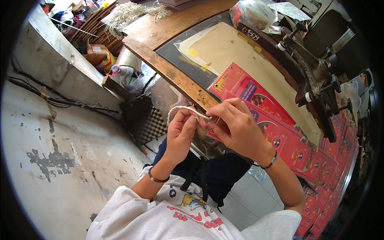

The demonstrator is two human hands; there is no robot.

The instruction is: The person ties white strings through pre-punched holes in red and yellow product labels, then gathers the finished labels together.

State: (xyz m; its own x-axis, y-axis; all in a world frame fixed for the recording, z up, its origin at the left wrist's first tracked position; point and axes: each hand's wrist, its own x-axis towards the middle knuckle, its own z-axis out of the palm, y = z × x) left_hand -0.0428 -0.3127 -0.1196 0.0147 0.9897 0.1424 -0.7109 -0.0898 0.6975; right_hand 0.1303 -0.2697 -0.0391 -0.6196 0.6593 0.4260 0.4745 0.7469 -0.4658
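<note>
A white braided cord (185, 107) arches over the fingers of my left hand (180, 134), which is closed on it. The cord runs to the right, where the fingertips of my right hand (238, 124) pinch its end beside the wooden table edge. Something small and dark shows at that end, too small to make out. Just beyond my right hand lies a red printed sheet (234, 80) with small round holes near its corner. More red printed sheets (298, 152) spread over the table, to the right of and under my right forearm.
A heap of white cords (132, 16) lies at the far left of the wooden table (172, 20). Pale yellow sheets (240, 48) lie behind the red ones. At the right stands a dark clamp frame (314, 86) with knobs. A worn wall (80, 160) bounds the left.
</note>
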